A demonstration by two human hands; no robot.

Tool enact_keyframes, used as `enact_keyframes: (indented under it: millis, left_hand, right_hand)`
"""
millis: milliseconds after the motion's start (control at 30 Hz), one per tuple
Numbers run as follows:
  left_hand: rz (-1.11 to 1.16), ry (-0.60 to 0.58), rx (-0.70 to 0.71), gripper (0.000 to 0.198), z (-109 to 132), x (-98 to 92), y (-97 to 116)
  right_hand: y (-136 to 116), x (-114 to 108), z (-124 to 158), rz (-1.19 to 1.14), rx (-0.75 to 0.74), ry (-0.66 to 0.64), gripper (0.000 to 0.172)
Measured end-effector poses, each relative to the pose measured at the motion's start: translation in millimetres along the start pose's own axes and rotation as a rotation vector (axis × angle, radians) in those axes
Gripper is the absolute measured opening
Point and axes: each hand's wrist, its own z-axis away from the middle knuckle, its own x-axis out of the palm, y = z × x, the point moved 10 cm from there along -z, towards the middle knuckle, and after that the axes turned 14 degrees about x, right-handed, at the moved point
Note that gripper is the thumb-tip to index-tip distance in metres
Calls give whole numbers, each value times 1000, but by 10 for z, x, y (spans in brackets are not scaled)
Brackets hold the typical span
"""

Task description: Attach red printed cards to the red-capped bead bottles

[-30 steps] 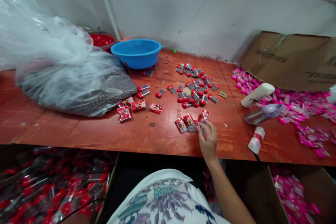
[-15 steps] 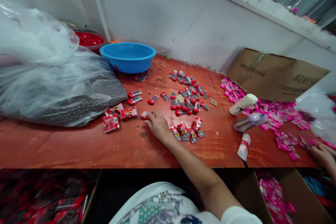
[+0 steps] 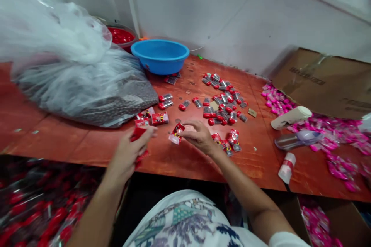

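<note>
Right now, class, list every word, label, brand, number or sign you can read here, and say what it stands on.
None can be read.
Cardboard box: dark print, too blurred.
Red packet in the right hand: printed, too small and blurred.
Red packets on the table: printed, too small.
White cylinder: dark marks, unreadable.

I could read no word, brand or number for certain. A line of dark printed characters ran across the left part of the cardboard box (image 3: 324, 81), with more print low on its right, all too blurred to make out. The red packet (image 3: 176, 133) in my right grip (image 3: 199, 137) bore printing too small to read, as did the flat red packs (image 3: 160, 118) on the worktop (image 3: 185, 162). Dark marks on the white cylinder (image 3: 291, 118) were equally illegible.
</note>
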Motion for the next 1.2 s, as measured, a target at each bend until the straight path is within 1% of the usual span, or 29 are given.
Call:
enact_keyframes:
  millis: [67,133,167,200,233,267,300,333,367,400,433,467,533,600,667,700,733,767,800,833,867,933,1033,1133,1200]
  left_hand:
    - [-5,-70,-80,38,-27,80,-220]
    - [37,-167,-170,40,-36,238,-445]
    - [56,-189,-197,40,-40,296,-528]
    - [68,-186,-211,40,-48,325,-588]
    - [80,-150,-209,40,-62,320,-624]
    - [95,-98,-192,39,-80,295,-636]
    - [110,-33,-164,38,-96,251,-632]
    - [127,33,-126,38,-111,200,-614]
    - [144,88,-87,38,-120,155,-591]
    - [158,126,-54,38,-126,122,-572]
    - [168,149,-32,38,-130,101,-562]
    - [175,159,-21,37,-133,92,-563]
    - [188,174,-22,36,-137,74,-586]
    - [214,209,-44,37,-140,37,-626]
    - [302,256,-88,36,-141,5,-674]
    - [371,272,-118,34,-142,6,-697]
    - [451,281,-153,33,-142,21,-716]
    - [533,282,-190,33,-141,47,-727]
    - [610,279,-228,34,-138,79,-732]
    - [675,278,-263,35,-131,106,-730]
    - [727,278,-294,35,-122,130,-726]
    - [805,281,-327,34,-106,160,-701]
    - [870,301,-325,31,-89,163,-662]
    - [889,331,-301,29,-77,153,-646]
    - [885,339,-285,30,-70,168,-646]
  right_hand:
    - [-109,-40,-35,33,-86,-62,20]
    - [-173,-2,-82,50,-145,-160,24]
    - [-192,34,-108,36,-160,-215,25]
    - [-196,72,-138,1,-155,-264,26]
    - [-175,98,-181,-60,-113,-291,26]
    - [-120,122,-232,-146,-31,-301,27]
    - [-38,161,-276,-259,83,-305,31]
    - [57,229,-295,-388,214,-315,39]
    - [149,327,-286,-521,347,-332,51]
    - [221,448,-253,-649,467,-357,62]
    - [261,574,-211,-759,558,-388,70]
    - [279,685,-174,-842,619,-417,72]
    - [321,812,-157,-894,668,-431,65]
    - [410,831,-231,-789,648,-425,49]
    - [597,744,-390,-509,604,-365,35]
    - [711,681,-487,-317,580,-324,33]
    - [824,616,-587,-102,554,-283,34]
    - [925,586,-674,116,525,-271,37]
    - [1011,589,-744,305,493,-284,41]
    - [1078,624,-790,447,462,-321,43]
    - [1121,676,-811,535,434,-368,44]
    - [1112,780,-792,583,381,-453,39]
    - [915,854,-647,554,308,-516,31]
    - [656,844,-416,540,220,-542,29]
    - [534,786,-264,500,203,-519,29]
